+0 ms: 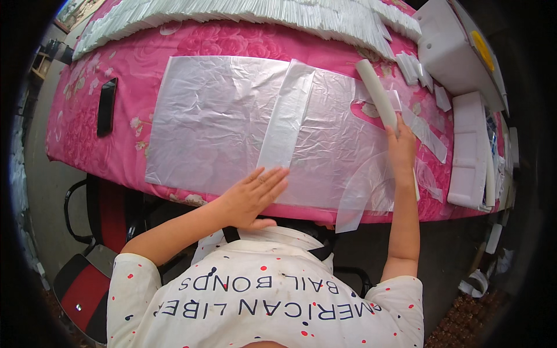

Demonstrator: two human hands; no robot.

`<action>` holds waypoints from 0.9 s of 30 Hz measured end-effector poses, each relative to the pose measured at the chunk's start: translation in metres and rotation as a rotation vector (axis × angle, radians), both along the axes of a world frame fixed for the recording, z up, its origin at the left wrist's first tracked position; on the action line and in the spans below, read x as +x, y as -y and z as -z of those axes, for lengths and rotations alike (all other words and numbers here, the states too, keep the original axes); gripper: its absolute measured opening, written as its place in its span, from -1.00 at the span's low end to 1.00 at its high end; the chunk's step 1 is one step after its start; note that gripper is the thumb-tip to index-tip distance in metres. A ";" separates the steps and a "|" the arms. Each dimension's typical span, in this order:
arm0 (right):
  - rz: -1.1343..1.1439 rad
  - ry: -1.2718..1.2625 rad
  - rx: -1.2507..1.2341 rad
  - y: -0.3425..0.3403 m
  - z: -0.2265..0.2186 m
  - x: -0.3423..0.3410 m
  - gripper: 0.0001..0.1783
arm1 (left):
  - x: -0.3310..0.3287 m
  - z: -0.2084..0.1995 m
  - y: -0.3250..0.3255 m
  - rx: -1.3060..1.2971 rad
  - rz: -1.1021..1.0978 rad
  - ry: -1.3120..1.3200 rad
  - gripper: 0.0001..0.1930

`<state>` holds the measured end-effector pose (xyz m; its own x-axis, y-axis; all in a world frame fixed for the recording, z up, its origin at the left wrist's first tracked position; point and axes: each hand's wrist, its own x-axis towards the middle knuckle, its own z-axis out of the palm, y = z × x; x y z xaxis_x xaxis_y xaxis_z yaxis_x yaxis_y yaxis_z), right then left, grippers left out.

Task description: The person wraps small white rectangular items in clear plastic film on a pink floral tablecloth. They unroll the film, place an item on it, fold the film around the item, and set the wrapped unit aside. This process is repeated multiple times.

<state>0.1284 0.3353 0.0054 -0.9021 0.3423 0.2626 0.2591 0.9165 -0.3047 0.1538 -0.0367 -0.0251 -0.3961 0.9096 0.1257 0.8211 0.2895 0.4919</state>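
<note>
A large sheet of clear, crinkled plastic film (203, 122) lies spread over the pink cloth in front of me. Across its middle runs a narrow, folded, whitish plastic band (287, 110). My left hand (255, 194) rests with straight fingers at the near end of this band, holding nothing. At the film's right side, my right hand (401, 145) is closed round a long cream-coloured tube (374, 87), which slants away from me. A loose clear plastic strip (351, 200) curves below the right hand and hangs over the table's front edge.
Rows of folded white plastic packets (261, 11) line the table's far side. A black phone (107, 107) lies at left on the flowered pink tablecloth (130, 153). White foam boxes (469, 151) stand at right, near plastic scraps (426, 139). A red-and-black chair (87, 290) is at lower left.
</note>
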 end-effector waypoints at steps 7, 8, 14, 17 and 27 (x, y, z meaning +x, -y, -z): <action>-0.559 0.040 -0.226 0.094 -0.015 0.030 -0.52 | -0.004 0.002 -0.007 -0.149 0.006 -0.038 -0.21; -0.629 0.082 -0.239 0.111 -0.014 0.033 -0.51 | 0.003 0.001 -0.008 -0.171 -0.004 -0.081 -0.24; -0.749 0.013 -0.156 0.145 0.000 -0.003 -0.51 | 0.030 0.008 -0.012 -0.195 -0.086 -0.220 -0.37; -0.753 -0.102 -0.090 0.135 0.010 -0.058 -0.55 | 0.031 0.011 -0.012 -0.202 -0.078 -0.309 -0.37; -0.811 -0.222 -0.024 0.126 -0.001 -0.106 -0.52 | 0.010 0.004 0.014 0.001 0.128 -0.152 -0.56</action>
